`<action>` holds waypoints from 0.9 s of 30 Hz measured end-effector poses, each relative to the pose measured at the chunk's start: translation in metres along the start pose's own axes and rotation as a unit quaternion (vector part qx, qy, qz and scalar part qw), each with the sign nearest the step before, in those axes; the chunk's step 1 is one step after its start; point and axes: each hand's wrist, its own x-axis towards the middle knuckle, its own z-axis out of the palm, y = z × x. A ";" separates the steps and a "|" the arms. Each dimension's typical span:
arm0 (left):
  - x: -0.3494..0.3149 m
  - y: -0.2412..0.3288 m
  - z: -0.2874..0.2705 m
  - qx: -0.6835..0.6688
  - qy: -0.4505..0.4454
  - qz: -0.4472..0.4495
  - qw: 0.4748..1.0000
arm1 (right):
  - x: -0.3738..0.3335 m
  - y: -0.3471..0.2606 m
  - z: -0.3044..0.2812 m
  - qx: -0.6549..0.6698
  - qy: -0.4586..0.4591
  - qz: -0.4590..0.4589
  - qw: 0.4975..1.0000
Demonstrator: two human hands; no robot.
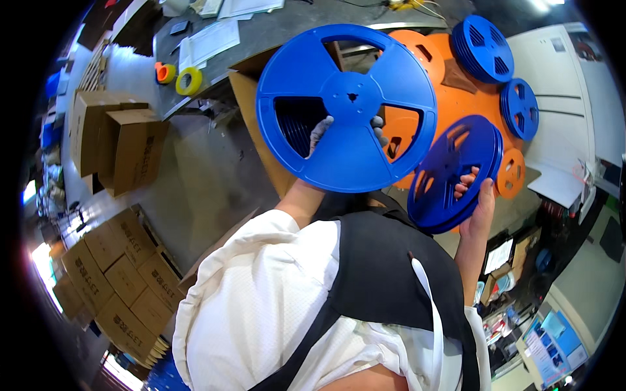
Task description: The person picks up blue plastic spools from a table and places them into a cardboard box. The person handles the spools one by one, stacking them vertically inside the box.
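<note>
A large blue plastic reel with three wide windows faces up in front of me. My left hand grips it from below, and grey-covered fingertips show through its windows. Through the left window I see the ribbed edges of more blue discs. On the right, my right hand holds a tilted blue reel by its edge, the fingers poking through an opening and the thumb outside. The rims of the two reels nearly meet or overlap.
Behind stand orange reels and two stacks of blue reels, one farther back, another nearer. At left are a grey worktable with tape rolls, an open carton and stacked cartons.
</note>
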 end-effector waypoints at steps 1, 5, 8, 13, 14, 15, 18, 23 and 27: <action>-0.002 -0.001 -0.003 -0.005 0.002 0.015 1.000 | 0.000 0.002 -0.003 0.004 0.007 -0.002 1.000; -0.008 -0.002 -0.011 -0.019 0.003 0.033 0.999 | -0.005 -0.003 0.002 -0.070 0.066 -0.012 0.995; -0.012 -0.008 -0.005 -0.032 0.003 0.019 0.999 | -0.001 -0.005 -0.016 -0.124 0.068 0.001 0.990; -0.016 -0.014 -0.001 -0.026 0.034 0.009 0.999 | -0.001 -0.006 -0.013 -0.073 0.035 -0.022 0.996; -0.016 -0.015 0.000 -0.020 0.022 0.000 1.000 | -0.002 -0.007 -0.012 -0.061 0.033 -0.024 0.997; -0.017 -0.015 0.000 -0.014 0.009 -0.009 1.000 | 0.001 -0.005 -0.014 -0.041 0.016 -0.022 0.999; -0.019 -0.025 0.010 -0.044 -0.014 -0.053 0.998 | 0.013 0.012 -0.019 0.020 -0.042 -0.002 0.999; -0.006 -0.045 -0.003 -0.018 -0.074 -0.121 0.990 | 0.009 0.033 0.013 0.044 -0.052 0.012 0.998; -0.014 -0.051 0.005 -0.014 -0.039 -0.127 0.991 | 0.013 0.026 -0.009 0.038 -0.106 -0.012 0.994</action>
